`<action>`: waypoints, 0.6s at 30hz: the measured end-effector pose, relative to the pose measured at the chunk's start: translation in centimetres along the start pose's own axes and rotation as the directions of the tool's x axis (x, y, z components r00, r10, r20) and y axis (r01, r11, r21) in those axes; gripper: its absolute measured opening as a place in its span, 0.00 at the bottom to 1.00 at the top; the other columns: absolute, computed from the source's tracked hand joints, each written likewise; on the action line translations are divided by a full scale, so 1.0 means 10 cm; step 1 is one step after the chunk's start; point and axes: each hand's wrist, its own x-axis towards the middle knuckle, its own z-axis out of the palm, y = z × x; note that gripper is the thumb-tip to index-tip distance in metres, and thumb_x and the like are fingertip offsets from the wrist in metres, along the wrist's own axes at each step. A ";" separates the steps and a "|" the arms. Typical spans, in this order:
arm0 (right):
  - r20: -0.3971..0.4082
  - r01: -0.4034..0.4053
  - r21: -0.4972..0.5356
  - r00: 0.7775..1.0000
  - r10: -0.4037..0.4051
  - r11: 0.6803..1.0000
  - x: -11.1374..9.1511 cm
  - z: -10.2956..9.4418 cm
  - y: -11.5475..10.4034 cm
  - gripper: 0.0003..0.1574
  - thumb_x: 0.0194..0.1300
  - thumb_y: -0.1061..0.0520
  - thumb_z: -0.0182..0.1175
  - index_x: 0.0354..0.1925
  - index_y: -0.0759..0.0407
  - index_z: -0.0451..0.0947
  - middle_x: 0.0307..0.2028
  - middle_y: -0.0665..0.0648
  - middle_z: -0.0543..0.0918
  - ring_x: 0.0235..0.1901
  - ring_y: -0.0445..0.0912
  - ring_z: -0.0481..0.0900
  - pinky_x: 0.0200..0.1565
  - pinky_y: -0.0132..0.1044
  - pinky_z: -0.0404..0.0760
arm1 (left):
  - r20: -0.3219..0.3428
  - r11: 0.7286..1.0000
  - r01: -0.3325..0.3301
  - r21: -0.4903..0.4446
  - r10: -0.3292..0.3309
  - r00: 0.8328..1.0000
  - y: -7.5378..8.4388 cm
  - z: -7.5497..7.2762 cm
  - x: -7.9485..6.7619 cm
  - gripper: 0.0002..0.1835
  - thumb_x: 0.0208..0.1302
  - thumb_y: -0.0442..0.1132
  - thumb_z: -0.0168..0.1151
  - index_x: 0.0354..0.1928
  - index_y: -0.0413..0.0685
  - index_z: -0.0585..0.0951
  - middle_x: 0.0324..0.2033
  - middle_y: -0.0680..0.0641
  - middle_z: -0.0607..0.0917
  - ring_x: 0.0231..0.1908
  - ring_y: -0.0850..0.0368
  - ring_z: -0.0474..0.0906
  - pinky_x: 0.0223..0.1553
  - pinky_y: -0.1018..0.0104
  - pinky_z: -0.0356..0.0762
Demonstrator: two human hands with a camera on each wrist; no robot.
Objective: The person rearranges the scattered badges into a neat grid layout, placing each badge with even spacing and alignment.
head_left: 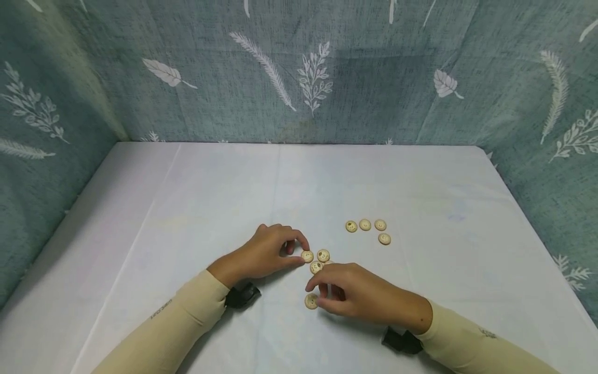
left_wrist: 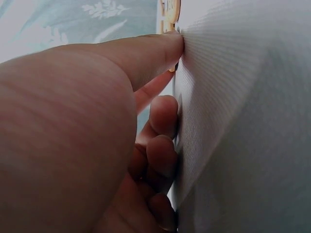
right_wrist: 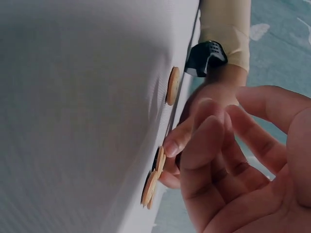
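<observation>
Several small round wooden discs with dark marks lie on the white table. My left hand (head_left: 268, 252) pinches one pale disc (head_left: 307, 256) at its edges between thumb and index finger, flat on the cloth. Beside it lie another disc (head_left: 323, 255) and a dark-marked one (head_left: 316, 267), with a further one partly hidden behind my right hand (head_left: 357, 291). This hand hovers with loosely bent fingers, nothing between them. Just left of its thumb in the head view is a lone disc (head_left: 311, 301), which the right wrist view shows apart from the fingers.
Farther back to the right, three discs (head_left: 365, 225) form a short row, with one more disc (head_left: 384, 239) below its right end. A leaf-patterned green curtain (head_left: 374, 83) stands behind the white tabletop (head_left: 224, 182). Dark wrist devices (head_left: 243, 295) sit at both cuffs.
</observation>
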 end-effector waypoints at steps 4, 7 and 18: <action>0.011 -0.010 -0.015 1.000 0.010 1.000 0.02 0.00 0.01 0.11 0.65 0.62 0.65 0.47 0.54 0.81 0.30 0.43 0.78 0.26 0.27 0.69 0.32 0.25 0.76 | -0.001 1.000 -0.001 0.005 0.001 1.000 -0.01 -0.01 0.01 0.09 0.62 0.51 0.71 0.42 0.67 0.81 0.26 0.63 0.74 0.32 0.67 0.69 0.43 0.58 0.59; 0.019 -0.017 -0.030 1.000 0.018 0.999 0.02 0.00 0.02 0.12 0.65 0.63 0.65 0.47 0.54 0.81 0.30 0.43 0.78 0.26 0.27 0.70 0.33 0.25 0.76 | -0.006 1.000 -0.003 0.009 0.003 1.000 0.00 -0.01 0.02 0.09 0.62 0.51 0.71 0.42 0.67 0.81 0.26 0.63 0.74 0.32 0.67 0.69 0.43 0.58 0.59; 0.103 -0.084 -0.056 0.991 0.090 0.995 0.02 0.05 0.04 0.14 0.66 0.60 0.65 0.50 0.54 0.81 0.30 0.41 0.78 0.28 0.28 0.70 0.35 0.23 0.75 | -0.012 1.000 -0.004 0.006 0.004 1.000 0.00 0.00 0.00 0.09 0.62 0.51 0.71 0.42 0.67 0.82 0.26 0.63 0.75 0.32 0.67 0.69 0.43 0.59 0.59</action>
